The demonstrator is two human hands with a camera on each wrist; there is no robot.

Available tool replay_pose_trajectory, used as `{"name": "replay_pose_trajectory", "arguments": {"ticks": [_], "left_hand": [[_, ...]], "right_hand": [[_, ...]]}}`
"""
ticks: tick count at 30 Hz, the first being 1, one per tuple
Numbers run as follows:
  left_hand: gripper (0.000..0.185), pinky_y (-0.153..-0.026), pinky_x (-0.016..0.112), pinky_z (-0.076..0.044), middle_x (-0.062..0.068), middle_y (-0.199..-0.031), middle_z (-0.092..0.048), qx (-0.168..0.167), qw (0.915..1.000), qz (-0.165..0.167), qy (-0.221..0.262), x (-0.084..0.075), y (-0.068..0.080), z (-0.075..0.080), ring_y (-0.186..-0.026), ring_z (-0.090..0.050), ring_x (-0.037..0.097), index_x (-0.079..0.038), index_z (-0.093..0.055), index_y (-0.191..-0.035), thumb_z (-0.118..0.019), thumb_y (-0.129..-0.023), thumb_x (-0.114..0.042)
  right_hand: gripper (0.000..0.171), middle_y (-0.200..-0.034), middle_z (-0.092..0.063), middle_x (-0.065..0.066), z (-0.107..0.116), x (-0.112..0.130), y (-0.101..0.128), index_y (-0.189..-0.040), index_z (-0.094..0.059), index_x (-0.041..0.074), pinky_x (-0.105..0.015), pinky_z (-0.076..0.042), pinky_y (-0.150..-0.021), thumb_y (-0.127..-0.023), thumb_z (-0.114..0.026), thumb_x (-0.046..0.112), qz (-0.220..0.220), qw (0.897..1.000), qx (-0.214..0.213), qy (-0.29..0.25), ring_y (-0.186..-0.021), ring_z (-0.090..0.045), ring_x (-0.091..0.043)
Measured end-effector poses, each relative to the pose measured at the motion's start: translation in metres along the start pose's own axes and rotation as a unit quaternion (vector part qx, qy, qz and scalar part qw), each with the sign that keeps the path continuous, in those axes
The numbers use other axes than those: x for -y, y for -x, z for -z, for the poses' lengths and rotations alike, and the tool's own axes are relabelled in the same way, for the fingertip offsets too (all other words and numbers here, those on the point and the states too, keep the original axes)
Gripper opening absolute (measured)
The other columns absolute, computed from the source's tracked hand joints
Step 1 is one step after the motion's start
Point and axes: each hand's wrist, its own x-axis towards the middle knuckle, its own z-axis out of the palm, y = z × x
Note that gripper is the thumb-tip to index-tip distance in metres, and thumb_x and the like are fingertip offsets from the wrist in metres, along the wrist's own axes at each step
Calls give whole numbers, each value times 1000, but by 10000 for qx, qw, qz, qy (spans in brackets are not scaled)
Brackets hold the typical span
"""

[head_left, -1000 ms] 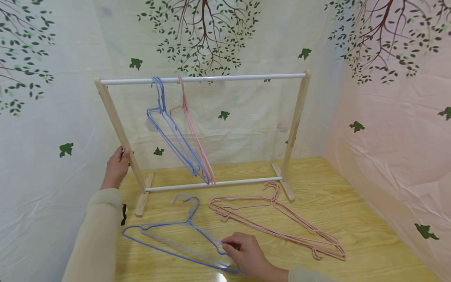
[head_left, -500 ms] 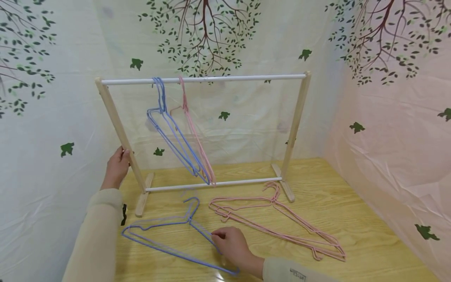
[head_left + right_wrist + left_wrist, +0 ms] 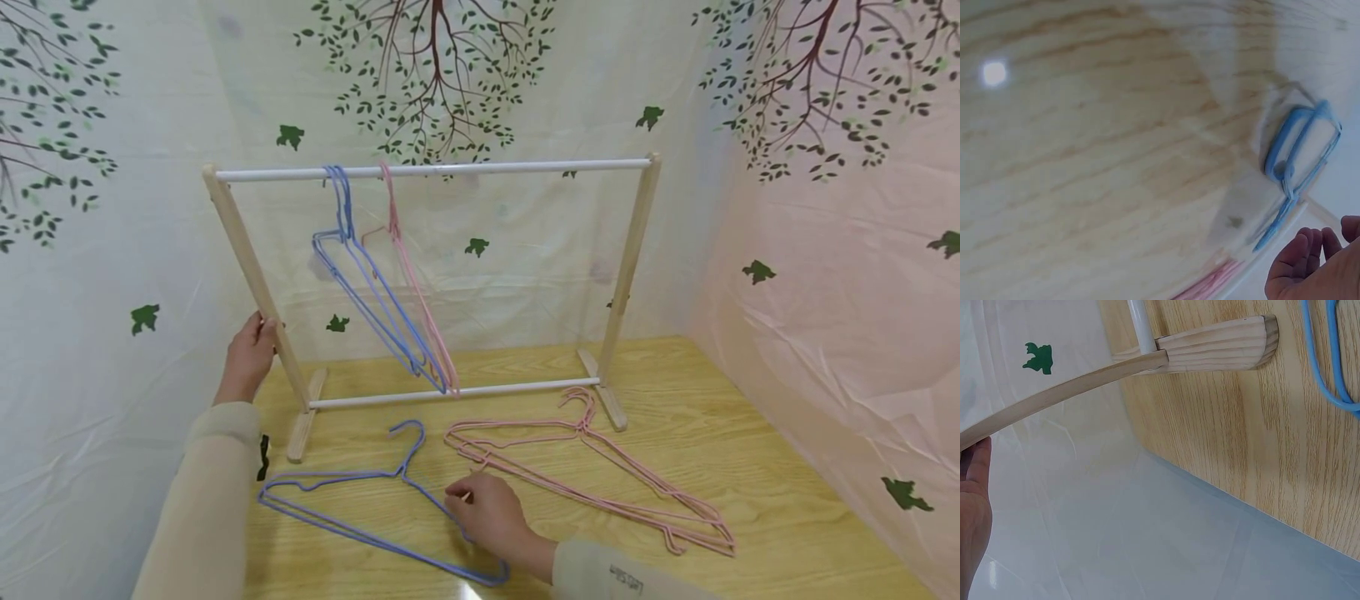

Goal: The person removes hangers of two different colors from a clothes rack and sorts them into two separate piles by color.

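My left hand [image 3: 250, 358] grips the left wooden post [image 3: 251, 267] of a small clothes rack; the left wrist view shows its fingers [image 3: 980, 464] at that post. On the table, blue hangers [image 3: 345, 477] lie stacked with their hooks together, pointing toward the rack. My right hand [image 3: 491, 517] is over their right shoulder, covering part of it. Its fingers are loosely bent, and the right wrist view shows a gap between thumb and fingers [image 3: 1297, 259] with no hanger in it. Pink hangers [image 3: 555, 492] lie stacked to the right of the blue ones.
Blue hangers [image 3: 341, 225] and pink hangers [image 3: 395, 233] hang on the left half of the rack's white top rail [image 3: 517, 167]. A lower white bar [image 3: 525, 388] joins the wooden feet [image 3: 603, 400]. Leaf-printed cloth [image 3: 817, 333] surrounds the wood-grain table [image 3: 795, 467].
A blue hanger came to rest aligned over the other blue one on the table. My right hand moved left and let go of it. My left hand stayed on the post.
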Motion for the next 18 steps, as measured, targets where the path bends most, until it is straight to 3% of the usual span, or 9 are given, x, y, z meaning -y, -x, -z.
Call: {"name": "replay_pose_trajectory", "arguments": {"ticks": [4, 11, 18], "left_hand": [[56, -103, 57, -42, 32, -139, -48, 20, 10000, -6, -16, 1, -1, 0, -126, -46, 46, -2, -26, -156, -26, -110, -34], [57, -103, 58, -41, 31, -140, -47, 111, 9999, 44, 25, 2, -2, 0, -127, -46, 46, -5, -24, -157, -26, -109, -37], [57, -104, 58, -40, 31, -140, -47, 110, 9999, 50, 21, 3, -3, 1, -127, -45, 46, -3, -25, -156, -25, -109, -36]], "right_hand": [[15, -83, -69, 6, 6, -3, -6, -98, -77, 6, -21, -48, -51, -92, -70, 19, -97, 9997, -184, -110, -61, -54, -1], [16, -88, -72, -1, 34, 0, -21, -101, -76, 6, -22, -49, -54, -94, -69, 19, 65, 9973, -667, -305, -67, -58, -4], [19, -86, -70, -1, 73, 24, -48, -105, -76, 7, -25, -49, -53, -96, -67, 21, -170, 9913, -1123, -660, -68, -59, -10]]}}
